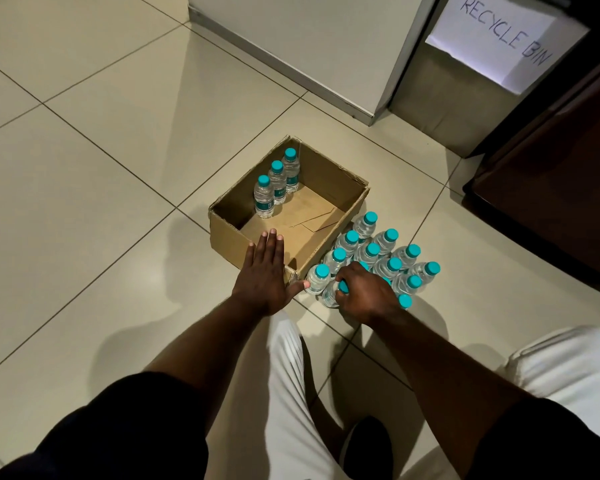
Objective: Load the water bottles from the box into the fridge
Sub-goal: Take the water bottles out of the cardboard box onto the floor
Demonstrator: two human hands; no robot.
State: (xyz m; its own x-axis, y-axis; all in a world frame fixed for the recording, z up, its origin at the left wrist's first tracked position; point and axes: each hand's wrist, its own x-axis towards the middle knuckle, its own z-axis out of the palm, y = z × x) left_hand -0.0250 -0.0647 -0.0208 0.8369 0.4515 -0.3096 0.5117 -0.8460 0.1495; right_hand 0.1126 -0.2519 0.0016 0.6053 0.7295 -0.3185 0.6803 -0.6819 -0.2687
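Looking down at a tiled floor (101, 168), a person crouches over a cardboard box (234, 239); three bottles (277, 181) with teal caps stand upright in a row at its far left wall; a cluster (385, 258) of similar bottles stands on the floor just right of the box; the left hand (265, 275) lies flat, fingers spread, on the box's near corner, holding nothing; the right hand (364, 292) curls closed around the cap of one near bottle (330, 295) in the cluster; a paper sign (496, 39) reads "RECYCLE BIN".

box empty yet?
No. Three water bottles stand upright along the cardboard box's left wall; the rest of its floor is bare.
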